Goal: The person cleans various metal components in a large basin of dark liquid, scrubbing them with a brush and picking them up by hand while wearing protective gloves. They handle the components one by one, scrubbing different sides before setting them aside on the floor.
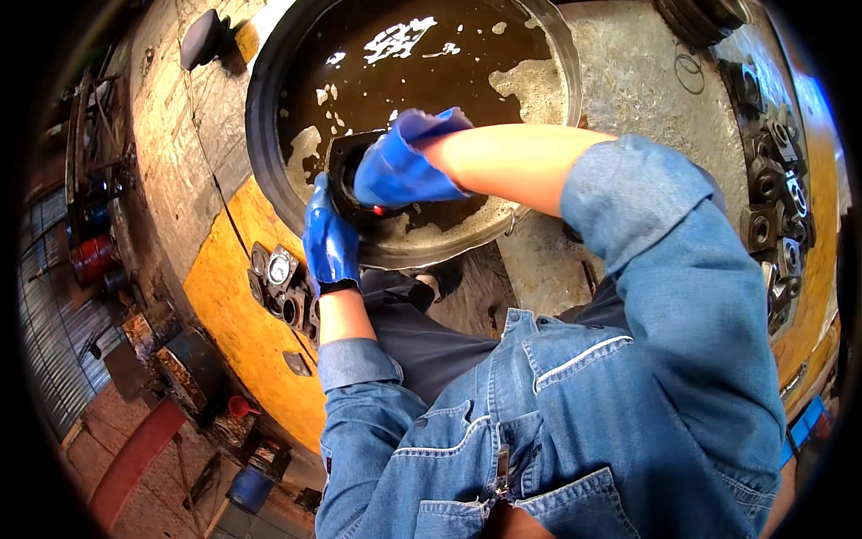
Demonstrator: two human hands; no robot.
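Observation:
A wide dark round basin (261, 117) holds murky brown liquid with foam patches. Over its near left side is a dark, wet metal housing (338, 160) with a squarish edge and a round opening. My left hand (330, 235), in a blue rubber glove, grips the housing's left edge near the basin's rim. My right hand (395, 169), in a matching glove, reaches into the opening with the wrist bent. Its fingers are hidden. A small red piece (379, 211) shows just below that glove; what it belongs to is not visible.
Several dark metal parts (285, 292) lie on the yellow board at my left. Many more metal housings (770, 193) stand in rows at the right. Near them is a thin wire ring (690, 74). A dark rounded object (205, 40) sits beyond the basin's left side.

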